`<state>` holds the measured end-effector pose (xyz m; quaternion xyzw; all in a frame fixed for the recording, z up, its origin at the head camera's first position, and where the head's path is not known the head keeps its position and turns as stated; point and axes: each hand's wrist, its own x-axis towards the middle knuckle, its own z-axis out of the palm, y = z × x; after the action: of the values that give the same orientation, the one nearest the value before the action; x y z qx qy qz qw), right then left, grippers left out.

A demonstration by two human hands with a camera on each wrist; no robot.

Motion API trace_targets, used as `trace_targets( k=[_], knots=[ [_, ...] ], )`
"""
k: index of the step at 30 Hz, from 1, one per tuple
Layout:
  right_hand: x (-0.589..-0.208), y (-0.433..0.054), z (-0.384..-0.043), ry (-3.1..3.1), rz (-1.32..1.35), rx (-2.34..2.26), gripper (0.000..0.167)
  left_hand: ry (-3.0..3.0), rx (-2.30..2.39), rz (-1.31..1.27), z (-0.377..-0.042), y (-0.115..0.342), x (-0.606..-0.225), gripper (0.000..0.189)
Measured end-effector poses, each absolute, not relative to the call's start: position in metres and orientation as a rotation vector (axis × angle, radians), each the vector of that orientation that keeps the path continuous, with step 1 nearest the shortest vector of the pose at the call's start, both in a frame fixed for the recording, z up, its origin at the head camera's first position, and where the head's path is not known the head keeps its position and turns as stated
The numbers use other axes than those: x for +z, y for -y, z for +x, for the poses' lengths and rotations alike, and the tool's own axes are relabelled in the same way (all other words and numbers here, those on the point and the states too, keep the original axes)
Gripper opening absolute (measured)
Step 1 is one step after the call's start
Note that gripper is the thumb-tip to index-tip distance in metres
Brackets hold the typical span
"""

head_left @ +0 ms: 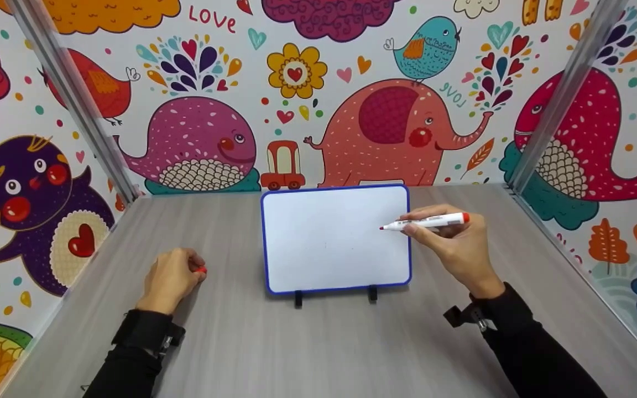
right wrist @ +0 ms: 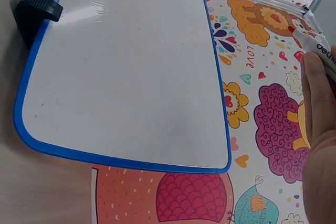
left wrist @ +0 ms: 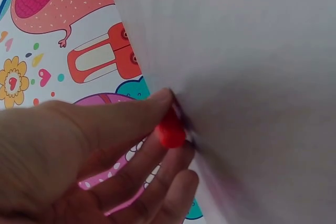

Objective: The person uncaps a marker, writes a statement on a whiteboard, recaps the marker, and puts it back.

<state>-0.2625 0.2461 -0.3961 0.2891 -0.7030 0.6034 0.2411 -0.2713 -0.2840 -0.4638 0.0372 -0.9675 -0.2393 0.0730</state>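
Observation:
A small whiteboard (head_left: 335, 240) with a blue frame stands tilted back on the table, and only a few tiny specks show on its surface. My right hand (head_left: 465, 246) grips a white marker (head_left: 434, 221) with a red end, its uncapped red tip pointing left in front of the board's right part. In the right wrist view, the marker (right wrist: 315, 44) stands apart from the board's face. To the left of the board, my left hand (head_left: 169, 279) rests low at the table and pinches a red marker cap (left wrist: 171, 132) between thumb and fingers.
Two black feet, the left foot (head_left: 298, 299) and the right foot (head_left: 372, 293), hold up the board's lower edge. The grey wood-grain table (head_left: 318, 354) is enclosed by cartoon-printed walls (head_left: 346, 61) with metal corner posts (head_left: 551, 105).

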Motion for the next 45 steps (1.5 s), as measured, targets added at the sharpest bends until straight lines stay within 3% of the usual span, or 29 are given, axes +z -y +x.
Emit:
trace_targets(
  k=[23,45],
  knots=[
    [-0.402,-0.242,-0.262,1.932,0.816,1.658,0.029,2.877,-0.804,0.056,-0.272,0.275,-0.450,0.034],
    [-0.401,-0.203,-0.269,1.947,0.880,1.605,0.031,2.662,-1.151,-0.229,-0.282,0.197,-0.405,0.036]
  ],
)
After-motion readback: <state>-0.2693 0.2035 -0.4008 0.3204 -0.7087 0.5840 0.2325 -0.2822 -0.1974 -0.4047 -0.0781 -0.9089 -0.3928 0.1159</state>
